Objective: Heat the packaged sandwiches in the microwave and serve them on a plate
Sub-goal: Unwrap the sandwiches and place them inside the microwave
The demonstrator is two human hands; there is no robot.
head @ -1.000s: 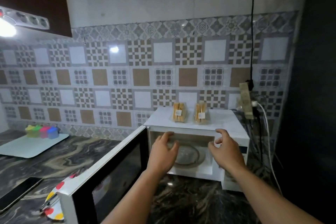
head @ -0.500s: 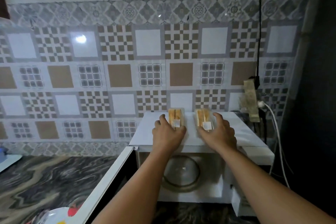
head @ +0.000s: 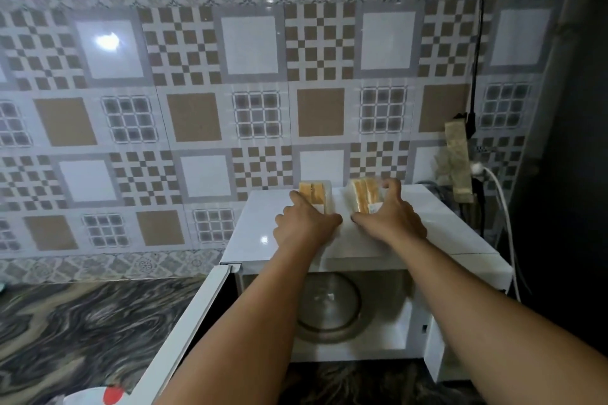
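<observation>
Two packaged sandwiches lie side by side on the flat top of the white microwave (head: 358,240), toward its back edge near the tiled wall (head: 197,108); the left sandwich pack (head: 314,192) sits under the left hand (head: 304,227), whose grip closes round its near end, fingers down the pack's left side and thumb at its right, so that only the far half shows beyond the knuckles; the right sandwich pack (head: 363,196) is held by the right hand (head: 390,219), the grip spread wide over it, thumb at the near left corner and fingers curled round the far right edge; each pack lies with its long axis running away from the person toward the wall, the cut bread layers facing up; the microwave door (head: 184,332) hangs open to the left, and the glass turntable (head: 329,309) shows inside the cavity below the forearms; the microwave stands on a dark marbled worktop (head: 82,322).
</observation>
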